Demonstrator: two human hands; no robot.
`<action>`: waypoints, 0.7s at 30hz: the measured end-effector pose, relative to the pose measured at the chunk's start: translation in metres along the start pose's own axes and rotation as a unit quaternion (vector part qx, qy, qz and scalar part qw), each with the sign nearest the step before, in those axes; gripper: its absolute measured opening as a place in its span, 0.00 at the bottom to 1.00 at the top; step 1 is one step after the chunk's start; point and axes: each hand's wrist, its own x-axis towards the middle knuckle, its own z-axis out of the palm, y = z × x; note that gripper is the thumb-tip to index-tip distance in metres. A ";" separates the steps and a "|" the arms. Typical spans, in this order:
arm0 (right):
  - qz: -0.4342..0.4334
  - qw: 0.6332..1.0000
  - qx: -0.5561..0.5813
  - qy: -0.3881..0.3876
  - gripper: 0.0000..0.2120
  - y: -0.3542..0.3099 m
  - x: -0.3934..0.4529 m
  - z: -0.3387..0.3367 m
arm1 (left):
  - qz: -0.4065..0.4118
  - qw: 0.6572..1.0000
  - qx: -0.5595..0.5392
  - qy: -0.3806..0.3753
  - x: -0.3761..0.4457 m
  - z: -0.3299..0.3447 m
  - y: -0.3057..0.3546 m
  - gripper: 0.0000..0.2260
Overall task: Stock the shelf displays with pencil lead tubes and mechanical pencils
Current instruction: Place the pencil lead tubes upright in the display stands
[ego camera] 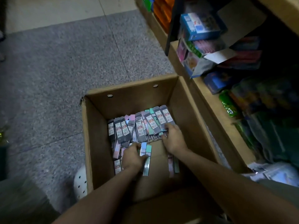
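Observation:
An open cardboard box (97,126) stands on the floor. Several long carded packs (142,126) in grey, pink, blue and teal lie heaped on its bottom. My left hand (131,156) grips a small bundle of these packs (146,156), a blue and a teal one on top. My right hand (174,138) reaches into the heap at the right, fingers curled on the lower ends of grey packs (163,120). Two more packs (174,164) lie under my right forearm.
Low wooden shelves (215,113) run along the right, crowded with boxed goods (200,26) and wrapped packages (229,105). Speckled grey floor (64,62) stretches left and beyond the box. A white perforated stool (80,180) pokes out at the box's left corner.

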 end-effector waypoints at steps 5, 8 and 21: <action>-0.058 0.996 -0.057 0.022 0.22 -0.006 0.027 0.003 | -0.002 0.998 0.034 0.054 0.003 0.015 -0.002 0.20; -0.070 0.993 -0.086 0.037 0.21 -0.009 0.040 0.006 | -0.013 0.996 0.028 0.086 0.004 0.020 0.000 0.21; -0.056 0.990 -0.119 0.046 0.23 -0.026 0.051 0.047 | 0.023 0.984 -0.101 0.144 0.021 -0.003 0.020 0.08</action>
